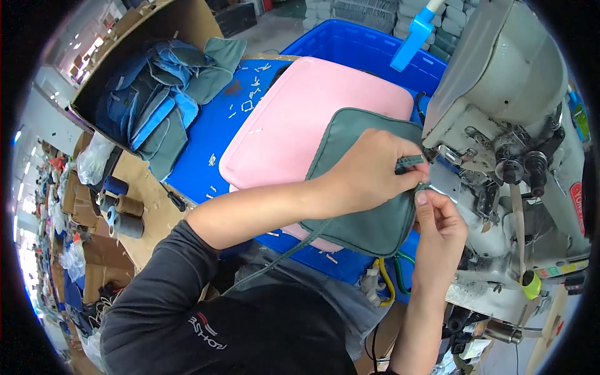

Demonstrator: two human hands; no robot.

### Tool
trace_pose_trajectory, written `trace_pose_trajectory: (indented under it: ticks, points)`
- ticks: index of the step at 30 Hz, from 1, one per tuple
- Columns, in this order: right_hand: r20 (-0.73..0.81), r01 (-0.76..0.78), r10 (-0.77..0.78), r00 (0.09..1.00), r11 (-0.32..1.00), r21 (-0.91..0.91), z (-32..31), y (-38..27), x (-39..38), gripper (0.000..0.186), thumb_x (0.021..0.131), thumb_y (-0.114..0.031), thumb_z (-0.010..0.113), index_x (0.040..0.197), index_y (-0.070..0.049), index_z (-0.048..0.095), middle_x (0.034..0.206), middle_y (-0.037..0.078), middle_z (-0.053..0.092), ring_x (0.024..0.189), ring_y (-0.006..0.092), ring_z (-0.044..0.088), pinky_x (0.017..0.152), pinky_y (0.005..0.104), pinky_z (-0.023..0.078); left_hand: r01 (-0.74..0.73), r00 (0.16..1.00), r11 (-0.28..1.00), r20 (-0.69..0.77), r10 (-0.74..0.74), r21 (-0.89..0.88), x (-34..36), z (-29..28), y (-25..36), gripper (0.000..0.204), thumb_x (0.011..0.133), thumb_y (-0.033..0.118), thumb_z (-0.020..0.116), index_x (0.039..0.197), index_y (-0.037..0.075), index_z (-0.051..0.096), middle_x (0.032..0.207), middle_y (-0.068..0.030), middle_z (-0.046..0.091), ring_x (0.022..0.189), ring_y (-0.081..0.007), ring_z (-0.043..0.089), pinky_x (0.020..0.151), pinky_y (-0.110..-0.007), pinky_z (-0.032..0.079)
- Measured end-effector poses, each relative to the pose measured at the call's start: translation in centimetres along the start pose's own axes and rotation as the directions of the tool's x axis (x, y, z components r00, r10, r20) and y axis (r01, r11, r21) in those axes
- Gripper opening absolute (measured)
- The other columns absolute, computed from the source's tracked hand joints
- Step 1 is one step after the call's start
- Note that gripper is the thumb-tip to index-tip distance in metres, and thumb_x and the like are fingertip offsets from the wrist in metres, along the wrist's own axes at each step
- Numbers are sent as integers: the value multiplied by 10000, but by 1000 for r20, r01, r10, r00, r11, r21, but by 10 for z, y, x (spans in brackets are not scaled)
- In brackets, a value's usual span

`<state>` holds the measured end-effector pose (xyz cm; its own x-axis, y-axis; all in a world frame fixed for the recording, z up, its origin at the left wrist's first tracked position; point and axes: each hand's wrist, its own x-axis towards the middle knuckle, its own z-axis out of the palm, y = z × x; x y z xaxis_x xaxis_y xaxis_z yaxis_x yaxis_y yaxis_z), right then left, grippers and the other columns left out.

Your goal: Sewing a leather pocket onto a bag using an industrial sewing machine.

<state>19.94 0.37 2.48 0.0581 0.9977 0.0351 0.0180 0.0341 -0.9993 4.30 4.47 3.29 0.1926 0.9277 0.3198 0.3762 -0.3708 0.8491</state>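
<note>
A dark green fabric bag [345,132] with rounded corners and piped edges lies under my hands. My left hand [370,169] reaches across it from the left, fingers closed on a short green strap end [409,162] at the bag's right side. Just below, my right hand [442,226] pinches thumb against forefinger at the bag's right edge; a small bit of green shows at the fingertips. From beneath my left forearm a thin green strap [275,259] trails down toward my lap. Both hands are close beside the sewing machine head [494,150].
Under the bag rests a pink plastic lid [312,94] on a blue work surface [209,140] with scattered thread scraps. A cardboard box [181,25] of green and blue fabric pieces [165,119] stands at left, near thread spools [129,215]. Behind is a blue crate [350,37].
</note>
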Motion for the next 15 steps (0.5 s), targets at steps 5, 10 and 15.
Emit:
trace_pose_trajectory:
  ticks: [5,10,15]
  points:
    - [6,-29,29,1000,1000,-1,0,-3,0,117,929,-96,666,881,10,669,718,-55,596,627,-9,426,564,172,288,19,998,997,-53,-23,-76,-3,4,4,170,817,15,698,969,-42,648,919,-90,708,768,-90,634,634,-245,501]
    - [3,-77,77,997,994,78,0,1,5,107,915,-74,657,847,8,669,710,-48,596,613,-1,417,560,180,292,48,994,989,-94,-61,-143,-5,7,0,255,797,-9,725,977,-20,544,976,-74,662,851,-75,618,608,-230,484]
    - [43,-128,123,991,986,112,-6,2,13,109,888,-58,662,812,20,666,698,-34,601,601,7,421,552,191,303,74,996,986,-45,-82,-149,-5,2,0,239,800,4,743,961,-13,567,912,-62,665,834,-55,606,605,-222,464]
